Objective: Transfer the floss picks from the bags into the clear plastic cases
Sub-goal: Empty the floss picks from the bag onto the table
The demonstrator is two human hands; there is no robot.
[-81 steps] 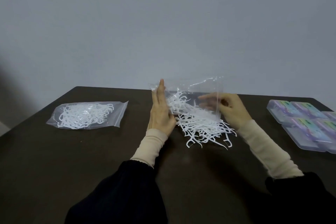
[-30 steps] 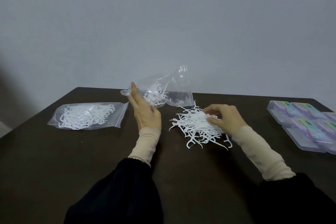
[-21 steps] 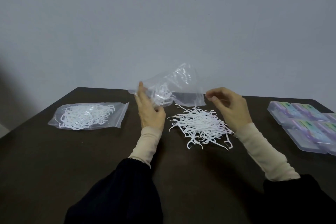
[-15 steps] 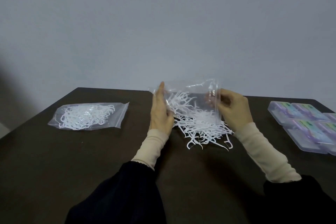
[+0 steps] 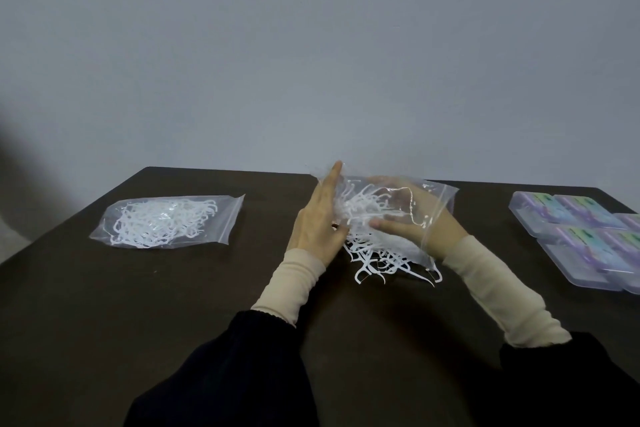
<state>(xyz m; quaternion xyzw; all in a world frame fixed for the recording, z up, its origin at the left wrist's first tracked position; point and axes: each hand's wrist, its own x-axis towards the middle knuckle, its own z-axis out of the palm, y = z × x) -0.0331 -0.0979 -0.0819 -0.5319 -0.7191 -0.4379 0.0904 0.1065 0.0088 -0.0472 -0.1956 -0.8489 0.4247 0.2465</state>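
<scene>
A heap of floss picks [image 5: 388, 255] lay mid-worktop [image 5: 173, 305] beneath a clear bag [image 5: 426, 215] held by the flat-fingered left hand [image 5: 320, 218] outside and the right hand [image 5: 415, 218] reaching inside, its grip unclear.

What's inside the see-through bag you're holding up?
White floss picks remain inside the bag, and the right hand reaches in. More picks lie piled beneath it. How many are inside can't be counted.

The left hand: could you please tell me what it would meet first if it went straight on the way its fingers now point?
The left hand points away toward the far table edge, fingers against the clear bag. Beyond the fingertips, only bare table then the wall shows, though depth is hard to judge.
</scene>
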